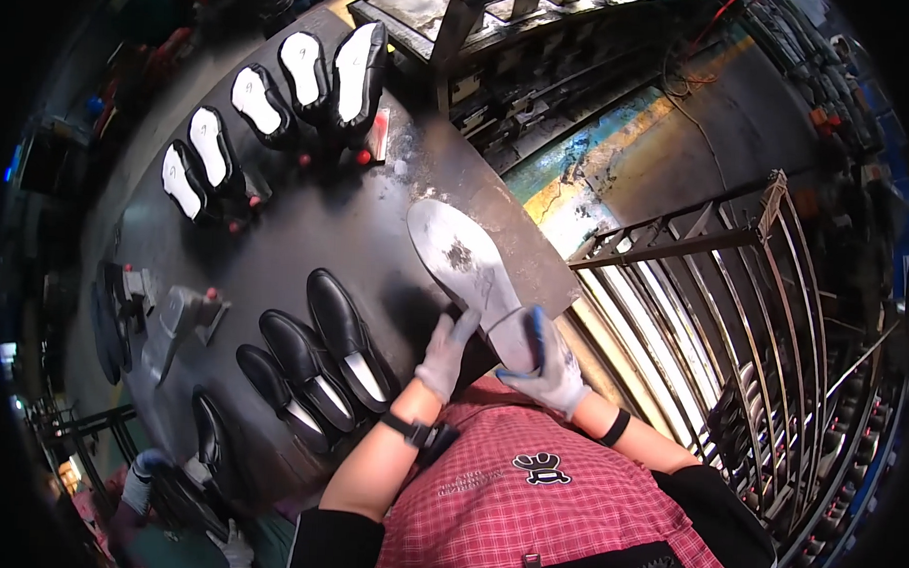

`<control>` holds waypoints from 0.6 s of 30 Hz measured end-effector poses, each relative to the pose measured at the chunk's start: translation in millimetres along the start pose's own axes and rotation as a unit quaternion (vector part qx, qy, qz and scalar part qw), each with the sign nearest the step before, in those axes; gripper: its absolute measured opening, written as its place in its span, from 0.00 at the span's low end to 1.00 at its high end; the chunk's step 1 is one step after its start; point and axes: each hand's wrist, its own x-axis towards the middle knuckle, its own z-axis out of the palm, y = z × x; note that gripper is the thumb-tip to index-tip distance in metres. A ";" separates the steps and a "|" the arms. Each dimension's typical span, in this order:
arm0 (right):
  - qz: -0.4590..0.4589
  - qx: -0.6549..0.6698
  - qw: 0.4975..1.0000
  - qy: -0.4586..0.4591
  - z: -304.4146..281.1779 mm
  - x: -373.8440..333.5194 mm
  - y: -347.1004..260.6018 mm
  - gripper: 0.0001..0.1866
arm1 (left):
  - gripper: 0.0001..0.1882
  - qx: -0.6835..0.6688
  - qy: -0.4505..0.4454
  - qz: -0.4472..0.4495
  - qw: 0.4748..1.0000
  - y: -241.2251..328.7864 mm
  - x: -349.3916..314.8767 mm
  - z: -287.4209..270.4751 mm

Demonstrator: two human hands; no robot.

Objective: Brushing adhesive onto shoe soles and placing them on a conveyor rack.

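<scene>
A large grey shoe sole [458, 246], with a dark smudge on its forepart and a line across by the heel, lies tilted in front of me. My right hand [549, 365], in a pale glove with blue fingertips, wraps round its heel end. Against its left edge is my left hand [446, 350], gloved too, its fingertips partly hidden there. Whether a shoe upper sits beneath the sole I cannot tell. To the left of my left hand, black slip-on shoes [335, 315] lie side by side, openings towards me.
Several black shoes [259, 99] stand upside down with white bottoms on the dark table [276, 243]. A metal stand [178, 319] is at left. Metal racks [676, 254] border the right. A co-worker's gloved hand [231, 551] shows at lower left near another black shoe [209, 431].
</scene>
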 end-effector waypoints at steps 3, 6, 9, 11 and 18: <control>0.251 0.063 0.965 -0.044 8.1 -18.8 0.1 0.65 | 0.24 -0.160 -0.106 -0.254 0.948 -13.2 -65.6 -35.0; 0.318 -0.027 0.915 -0.248 66.7 -9.4 84.0 0.44 | 0.30 -0.221 -0.015 -0.263 0.939 -76.3 -101.6 -89.0; 0.285 -0.005 0.919 -0.273 75.9 -33.5 94.5 0.24 | 0.35 -0.334 0.214 -0.310 0.864 -41.6 -114.8 -84.3; 0.360 0.114 0.915 -0.143 62.4 -46.7 62.6 0.17 | 0.36 -0.343 0.250 -0.280 0.861 -69.1 -109.4 -102.7; 0.100 -0.194 0.970 -0.108 63.0 -14.9 85.5 0.14 | 0.29 -0.359 0.237 -0.084 0.899 -91.7 -64.6 -136.1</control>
